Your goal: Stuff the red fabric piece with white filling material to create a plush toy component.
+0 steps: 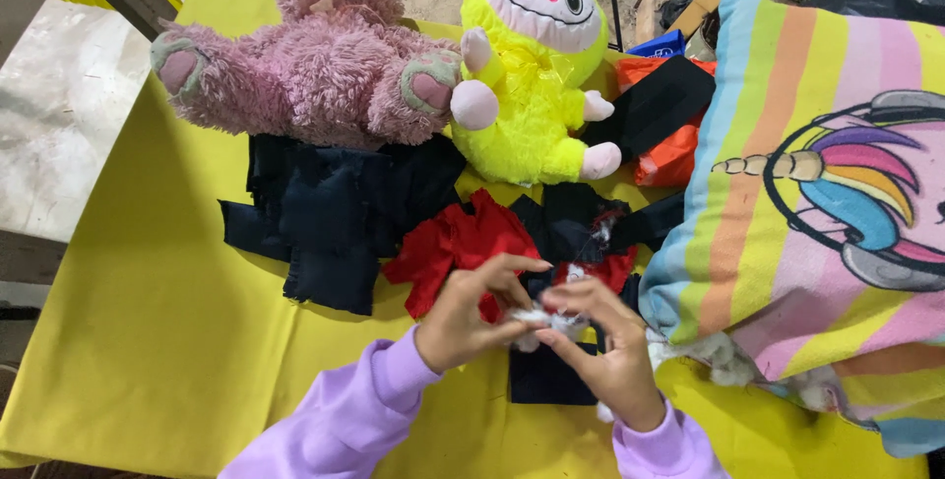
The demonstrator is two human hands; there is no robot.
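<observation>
A tuft of white stuffing [547, 319] is being pinched between 2 hands over a small dark fabric piece [543, 373] near the front edge of a yellow-covered table [148, 341]; the left hand [471, 314] and right hand [600, 339] are both gripping it with their fingertips. Red cloth [455, 243] and navy fabric pieces [330, 208] are lying just beyond, with a pink plush bear [305, 56], a yellow plush toy [532, 75] and a striped unicorn pillow [827, 193] sitting around them.

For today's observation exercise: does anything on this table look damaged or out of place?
White stuffing spills out beneath the striped unicorn pillow, as if a seam is open. The left hand and right hand pinch another tuft.
</observation>
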